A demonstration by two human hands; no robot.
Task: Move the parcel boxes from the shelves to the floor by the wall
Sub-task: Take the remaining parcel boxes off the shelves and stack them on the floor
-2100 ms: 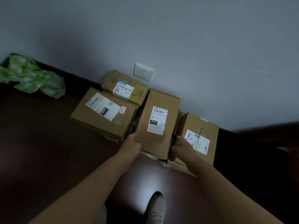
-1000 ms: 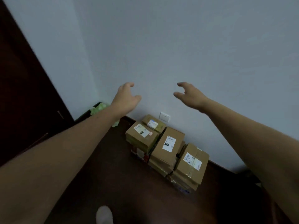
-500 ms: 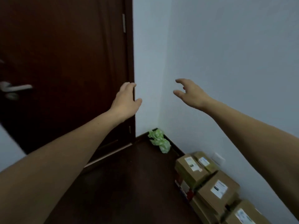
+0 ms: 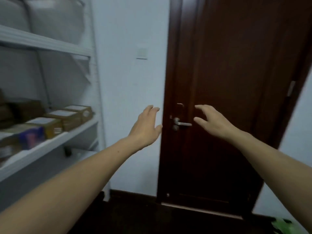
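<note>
Left forearm: stretched forward from the lower left corner, bare.
Left hand [image 4: 145, 127]: held out at mid-frame, fingers spread and relaxed, nothing gripped. It's seen against the pale wall [image 4: 128, 85], right at the edge of the door frame.
Right hand [image 4: 212, 122]: also held out, fingers loosely curved with the thumb apart, nothing held either. It's seen in front of the door, just right of the door handle [image 4: 183, 123]; contact with it can't be made out.
Floor [image 4: 135, 218]: dark, seen under both arms.
Green thing [image 4: 283, 225]: tucked in the bottom right corner on the floor, too blurry to be identified.
Shelves [image 4: 50, 146]: a white rack along the left side, pretty motion-blurred.
Parcel boxes [image 4: 67, 117]: brown cardboard with white labels, lined up on the middle shelf well left of both hands. A blue-purple pack [image 4: 32, 135] is parked at the near end of the row.
Top shelf: bulky grey wrapped bundles [image 4: 55, 19] are stored up there.
Door [image 4: 228, 65]: dark brown wood, shut, filling the right half behind the hands.
Light switch [image 4: 141, 53]: mounted on the wall between the rack and the door, above hand level.
</note>
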